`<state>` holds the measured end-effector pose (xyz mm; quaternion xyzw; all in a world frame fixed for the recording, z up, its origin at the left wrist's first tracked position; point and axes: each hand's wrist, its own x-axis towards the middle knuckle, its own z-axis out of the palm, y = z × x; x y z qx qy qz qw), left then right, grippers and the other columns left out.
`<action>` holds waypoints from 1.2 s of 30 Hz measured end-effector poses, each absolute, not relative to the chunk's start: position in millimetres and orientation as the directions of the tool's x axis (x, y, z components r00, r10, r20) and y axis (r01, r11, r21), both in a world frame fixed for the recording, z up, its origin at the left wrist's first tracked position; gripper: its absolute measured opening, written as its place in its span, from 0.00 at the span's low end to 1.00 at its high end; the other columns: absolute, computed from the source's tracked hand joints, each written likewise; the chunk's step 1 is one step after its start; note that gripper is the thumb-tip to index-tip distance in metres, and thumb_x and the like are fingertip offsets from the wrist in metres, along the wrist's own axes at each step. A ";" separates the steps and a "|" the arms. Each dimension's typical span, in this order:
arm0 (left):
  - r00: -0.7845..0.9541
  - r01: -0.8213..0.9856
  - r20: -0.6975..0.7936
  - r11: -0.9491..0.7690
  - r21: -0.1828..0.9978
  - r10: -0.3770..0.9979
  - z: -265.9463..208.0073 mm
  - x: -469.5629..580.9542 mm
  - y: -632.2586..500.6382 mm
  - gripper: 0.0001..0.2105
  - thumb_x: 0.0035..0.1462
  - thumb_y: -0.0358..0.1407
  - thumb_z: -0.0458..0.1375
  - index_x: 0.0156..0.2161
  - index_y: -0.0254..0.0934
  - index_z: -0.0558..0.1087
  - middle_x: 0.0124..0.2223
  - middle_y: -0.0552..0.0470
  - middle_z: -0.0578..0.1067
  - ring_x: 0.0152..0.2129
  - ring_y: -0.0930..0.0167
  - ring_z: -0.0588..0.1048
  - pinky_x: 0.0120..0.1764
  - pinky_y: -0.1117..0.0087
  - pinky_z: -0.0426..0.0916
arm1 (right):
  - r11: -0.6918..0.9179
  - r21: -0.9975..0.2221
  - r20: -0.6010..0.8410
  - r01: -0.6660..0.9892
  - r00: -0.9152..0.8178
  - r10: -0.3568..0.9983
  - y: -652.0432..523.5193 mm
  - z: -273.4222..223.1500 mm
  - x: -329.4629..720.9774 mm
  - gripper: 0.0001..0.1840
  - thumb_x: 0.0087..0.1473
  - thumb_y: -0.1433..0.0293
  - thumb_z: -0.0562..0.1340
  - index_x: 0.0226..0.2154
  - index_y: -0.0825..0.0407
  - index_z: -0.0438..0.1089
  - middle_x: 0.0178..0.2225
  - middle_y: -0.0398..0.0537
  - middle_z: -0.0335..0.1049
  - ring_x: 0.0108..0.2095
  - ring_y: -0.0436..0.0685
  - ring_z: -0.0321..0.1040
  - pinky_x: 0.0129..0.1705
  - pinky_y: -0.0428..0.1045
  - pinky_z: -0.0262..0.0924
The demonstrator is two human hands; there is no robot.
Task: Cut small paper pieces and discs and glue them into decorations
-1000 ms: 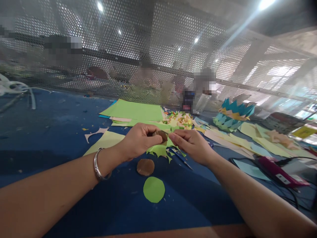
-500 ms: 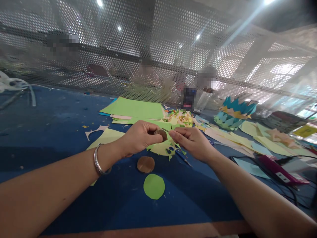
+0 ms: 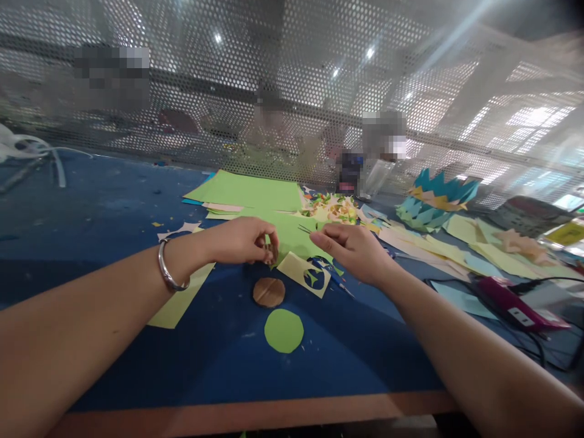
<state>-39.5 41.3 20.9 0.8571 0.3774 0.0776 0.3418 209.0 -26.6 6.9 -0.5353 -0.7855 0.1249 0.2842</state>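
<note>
My left hand [image 3: 258,240], a silver bangle at its wrist, has its fingers curled together around a small brown cardboard piece that they mostly hide. In my right hand [image 3: 347,246] is a pair of thin tweezers [image 3: 305,229], the two prongs pointing left and slightly apart. A gap separates the prongs from my left fingers. Nearer me lie a round brown cardboard disc [image 3: 269,292] and a light green paper disc [image 3: 283,331]. Between and below the hands is a pale yellow paper scrap [image 3: 292,267] with a rounded cut-out.
Green paper sheets [image 3: 255,191] are stacked behind my hands, beside a heap of paper snippets [image 3: 335,210]. A slim blue pointed tool [image 3: 338,283] lies near my right hand. Rightward are zigzag paper crowns [image 3: 440,201] and a magenta power strip [image 3: 515,307] with cables. A perforated metal screen [image 3: 228,79] stands behind.
My left hand has drawn back leftward from the tweezers, its fingers now hiding most of the brown piece. The pale yellow scrap with its cut-out shows more fully. My right hand has barely moved.
</note>
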 end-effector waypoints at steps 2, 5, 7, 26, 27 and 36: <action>0.695 0.658 -0.106 -0.570 0.493 0.711 24.5 -40.6 40.7 0.12 0.55 0.39 0.61 0.43 0.38 0.80 0.36 0.48 0.82 0.30 0.67 0.77 0.31 0.71 0.62 | 0.387 -0.474 0.313 0.791 -0.259 0.914 -27.1 6.9 208.8 0.29 0.66 0.49 0.54 0.21 0.49 0.52 0.20 0.37 0.46 0.22 0.49 0.48 0.27 0.49 0.41; 0.700 0.687 -0.049 -0.654 0.316 0.712 28.8 -41.1 38.9 0.16 0.56 0.43 0.62 0.46 0.38 0.81 0.41 0.46 0.81 0.32 0.66 0.75 0.31 0.70 0.60 | 0.366 -0.415 0.298 0.833 -0.255 0.920 -26.9 7.1 209.1 0.28 0.65 0.49 0.54 0.22 0.49 0.54 0.19 0.37 0.48 0.21 0.48 0.48 0.27 0.49 0.40; 0.721 0.674 -0.056 -0.680 0.288 0.691 30.2 -41.2 38.2 0.18 0.53 0.45 0.65 0.46 0.38 0.81 0.44 0.45 0.80 0.34 0.65 0.75 0.32 0.69 0.61 | 0.340 -0.359 0.260 0.869 -0.257 0.931 -26.3 7.0 209.2 0.28 0.65 0.48 0.54 0.22 0.49 0.55 0.18 0.37 0.49 0.21 0.49 0.48 0.27 0.50 0.39; 0.755 0.652 -0.047 -0.743 0.152 0.653 27.3 -48.2 31.1 0.12 0.58 0.43 0.58 0.44 0.41 0.76 0.43 0.46 0.77 0.33 0.64 0.73 0.31 0.67 0.58 | 0.288 -0.034 -0.062 0.957 -0.290 0.955 -35.0 2.9 199.3 0.25 0.65 0.48 0.55 0.31 0.51 0.71 0.28 0.50 0.73 0.28 0.56 0.66 0.27 0.50 0.42; 0.763 0.645 -0.064 -0.749 0.155 0.644 27.1 -47.7 30.2 0.11 0.58 0.42 0.58 0.43 0.41 0.76 0.42 0.46 0.76 0.32 0.65 0.73 0.31 0.67 0.58 | 0.289 -0.027 -0.062 0.957 -0.290 0.955 -35.3 3.0 199.1 0.25 0.65 0.48 0.55 0.32 0.50 0.71 0.29 0.50 0.73 0.29 0.57 0.67 0.27 0.50 0.42; 0.658 0.749 -0.163 -0.661 0.044 0.735 34.0 -53.2 30.3 0.08 0.52 0.36 0.59 0.39 0.39 0.73 0.43 0.43 0.76 0.31 0.64 0.72 0.31 0.65 0.58 | 0.285 -0.037 -0.074 0.958 -0.287 0.955 -34.9 3.1 199.8 0.25 0.65 0.48 0.56 0.32 0.51 0.71 0.29 0.51 0.73 0.28 0.56 0.66 0.27 0.50 0.43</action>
